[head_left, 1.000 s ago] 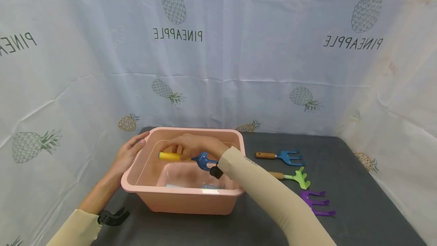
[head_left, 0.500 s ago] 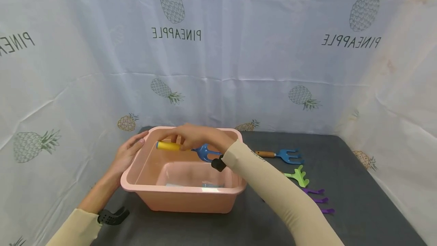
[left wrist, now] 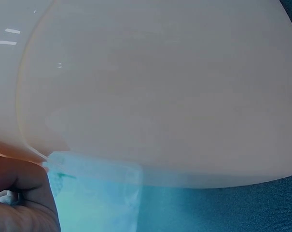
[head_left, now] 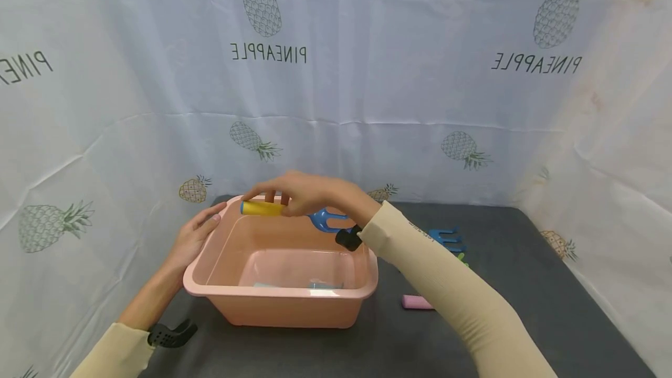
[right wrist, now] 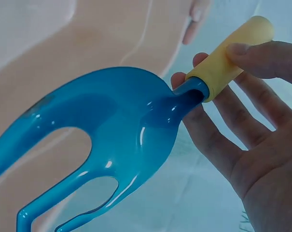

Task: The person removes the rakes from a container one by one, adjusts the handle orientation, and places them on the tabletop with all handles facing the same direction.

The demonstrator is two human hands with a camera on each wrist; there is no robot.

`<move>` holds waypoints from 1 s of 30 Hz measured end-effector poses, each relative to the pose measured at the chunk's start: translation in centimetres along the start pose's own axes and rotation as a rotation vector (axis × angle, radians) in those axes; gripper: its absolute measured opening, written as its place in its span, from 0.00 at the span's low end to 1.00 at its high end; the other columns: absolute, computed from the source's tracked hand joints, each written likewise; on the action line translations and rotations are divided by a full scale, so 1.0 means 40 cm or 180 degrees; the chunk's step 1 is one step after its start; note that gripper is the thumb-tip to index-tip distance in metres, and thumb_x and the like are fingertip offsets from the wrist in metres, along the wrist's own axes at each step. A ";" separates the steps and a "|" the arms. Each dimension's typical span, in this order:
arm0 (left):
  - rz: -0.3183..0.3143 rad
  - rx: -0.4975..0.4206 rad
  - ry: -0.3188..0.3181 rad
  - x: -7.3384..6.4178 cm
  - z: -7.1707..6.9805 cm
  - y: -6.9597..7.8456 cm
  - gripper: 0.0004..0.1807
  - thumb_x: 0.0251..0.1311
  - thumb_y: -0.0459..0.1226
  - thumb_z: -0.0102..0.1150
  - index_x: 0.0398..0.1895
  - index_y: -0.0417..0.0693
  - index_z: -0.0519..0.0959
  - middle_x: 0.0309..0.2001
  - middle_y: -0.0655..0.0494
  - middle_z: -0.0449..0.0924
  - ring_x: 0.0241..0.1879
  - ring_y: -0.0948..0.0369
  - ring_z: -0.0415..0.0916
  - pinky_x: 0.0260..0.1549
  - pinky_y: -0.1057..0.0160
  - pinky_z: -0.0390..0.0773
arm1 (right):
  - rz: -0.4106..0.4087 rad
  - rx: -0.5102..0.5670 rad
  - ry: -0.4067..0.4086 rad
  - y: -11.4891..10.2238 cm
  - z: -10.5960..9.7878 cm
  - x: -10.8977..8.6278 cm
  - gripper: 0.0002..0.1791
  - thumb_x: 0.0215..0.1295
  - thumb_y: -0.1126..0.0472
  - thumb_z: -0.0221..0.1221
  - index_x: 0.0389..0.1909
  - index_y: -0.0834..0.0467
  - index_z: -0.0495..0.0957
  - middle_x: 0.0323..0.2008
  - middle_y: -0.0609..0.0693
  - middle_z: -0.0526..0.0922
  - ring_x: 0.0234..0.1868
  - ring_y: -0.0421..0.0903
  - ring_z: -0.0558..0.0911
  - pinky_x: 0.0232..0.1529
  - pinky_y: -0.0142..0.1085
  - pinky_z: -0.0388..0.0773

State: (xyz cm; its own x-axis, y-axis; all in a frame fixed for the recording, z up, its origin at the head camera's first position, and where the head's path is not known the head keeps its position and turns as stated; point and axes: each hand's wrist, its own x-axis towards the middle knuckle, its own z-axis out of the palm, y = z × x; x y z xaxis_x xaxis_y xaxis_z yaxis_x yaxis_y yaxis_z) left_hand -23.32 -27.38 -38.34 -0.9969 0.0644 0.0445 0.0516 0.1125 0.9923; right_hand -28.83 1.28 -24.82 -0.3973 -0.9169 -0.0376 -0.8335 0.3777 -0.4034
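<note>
My right hand [head_left: 310,194] holds a small garden rake by its yellow handle [head_left: 262,209], above the back part of a pink plastic basin [head_left: 286,310]. In the right wrist view my thumb and fingers close round that handle, and the blue pronged head [right wrist: 124,106] points away from the palm. Part of the blue head hides behind my wrist in the head view. My left hand [head_left: 191,241] grips the basin's left rim; in the left wrist view its curled fingers [left wrist: 22,181] show at the lower left corner.
On the dark tabletop [head_left: 504,261], right of the basin, lie a blue-headed fork [head_left: 446,240], a green tool [head_left: 462,258] and a pink handle [head_left: 417,302], partly behind my right arm. Light-coloured flat items [head_left: 324,285] lie inside the basin. A pineapple-print curtain [head_left: 336,86] stands behind.
My right hand has lifted the rake up from inside the basin and shifted slightly right. The right sleeve now covers more of the tools, while the pink handle has come into sight. My left hand stays put.
</note>
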 end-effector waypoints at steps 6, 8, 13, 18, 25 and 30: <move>0.0035 -0.0096 -0.0003 0.001 0.001 0.000 0.36 0.80 0.50 0.49 0.82 0.44 0.55 0.50 0.79 0.82 0.48 0.74 0.83 0.44 0.73 0.84 | -0.0062 -0.0064 0.0064 -0.005 -0.037 -0.049 0.40 0.63 0.76 0.52 0.73 0.42 0.71 0.56 0.48 0.83 0.48 0.46 0.86 0.46 0.30 0.84; 0.0022 -0.0106 0.0019 0.003 0.001 -0.001 0.36 0.79 0.50 0.49 0.82 0.44 0.56 0.50 0.79 0.82 0.48 0.74 0.83 0.43 0.73 0.84 | -0.0023 -0.0069 0.0094 -0.002 -0.048 -0.069 0.41 0.62 0.76 0.52 0.73 0.41 0.72 0.56 0.47 0.84 0.47 0.44 0.86 0.47 0.30 0.84; -0.0016 -0.0062 0.0018 0.003 0.001 -0.002 0.36 0.79 0.51 0.49 0.82 0.45 0.56 0.50 0.79 0.82 0.48 0.74 0.83 0.44 0.73 0.84 | 0.0086 -0.0058 0.0129 0.009 -0.070 -0.121 0.39 0.63 0.75 0.55 0.71 0.40 0.73 0.56 0.45 0.84 0.48 0.41 0.85 0.50 0.32 0.84; -0.0017 -0.0007 0.0016 0.002 0.001 -0.003 0.36 0.79 0.51 0.49 0.82 0.45 0.56 0.50 0.80 0.81 0.49 0.75 0.83 0.45 0.73 0.84 | 0.0152 -0.0156 0.0085 0.027 -0.089 -0.176 0.37 0.65 0.75 0.55 0.71 0.41 0.74 0.57 0.46 0.84 0.49 0.44 0.85 0.53 0.36 0.85; 0.0001 -0.0004 -0.0003 0.004 0.001 -0.003 0.36 0.80 0.51 0.49 0.82 0.45 0.56 0.50 0.81 0.81 0.48 0.75 0.83 0.45 0.73 0.84 | 0.0313 -0.0231 0.0036 0.061 -0.101 -0.250 0.33 0.68 0.70 0.58 0.71 0.42 0.74 0.57 0.46 0.84 0.51 0.48 0.86 0.52 0.38 0.86; 0.0025 -0.0073 0.0028 0.002 0.002 -0.001 0.35 0.80 0.50 0.49 0.82 0.44 0.56 0.49 0.80 0.82 0.48 0.75 0.83 0.44 0.73 0.84 | 0.0453 -0.0386 0.0032 0.095 -0.098 -0.304 0.31 0.70 0.70 0.59 0.71 0.43 0.75 0.56 0.49 0.85 0.49 0.47 0.87 0.50 0.39 0.87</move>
State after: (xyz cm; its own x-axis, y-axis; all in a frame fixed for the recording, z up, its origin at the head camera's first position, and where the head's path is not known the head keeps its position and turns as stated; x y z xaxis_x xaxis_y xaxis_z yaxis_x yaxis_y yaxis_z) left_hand -23.39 -27.29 -38.39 -0.9970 0.0566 0.0531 0.0581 0.0891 0.9943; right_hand -28.67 14.36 -22.33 -0.5177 -0.8521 -0.0770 -0.8086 0.5167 -0.2815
